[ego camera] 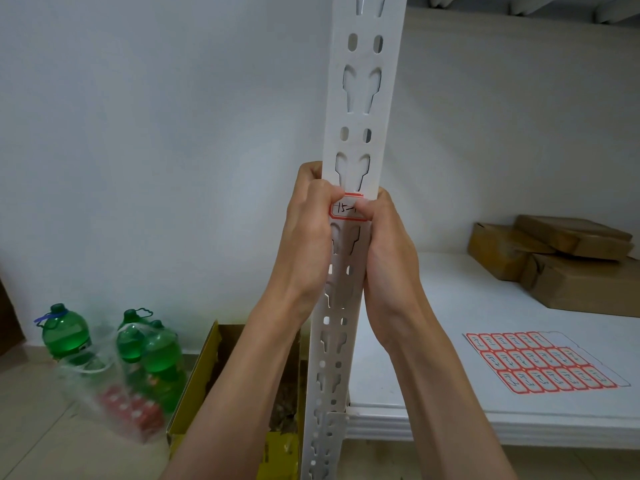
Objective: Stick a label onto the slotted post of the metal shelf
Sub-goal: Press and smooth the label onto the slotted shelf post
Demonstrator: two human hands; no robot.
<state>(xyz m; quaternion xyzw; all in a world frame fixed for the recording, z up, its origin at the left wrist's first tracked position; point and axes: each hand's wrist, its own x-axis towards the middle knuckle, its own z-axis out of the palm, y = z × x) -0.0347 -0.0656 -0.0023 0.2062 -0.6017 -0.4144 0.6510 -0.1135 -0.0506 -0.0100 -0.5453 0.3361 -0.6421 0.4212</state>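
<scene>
Bare shelf board right of post; open carton crowds its left.

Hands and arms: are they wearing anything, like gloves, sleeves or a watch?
No. Both hands, left and right, are bare, with no gloves or rings showing. Both forearms are bare too: no sleeves, watch or bracelet anywhere in view down to the picture's bottom edge.

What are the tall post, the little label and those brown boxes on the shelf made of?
The post looks like sheet metal with a matte white painted coat: thin, with cleanly punched slots. The label seems to be white paper with a printed red border and handwriting. The boxes look like plain brown cardboard, dull, some wrapped in tape, though that is hard to tell.
</scene>
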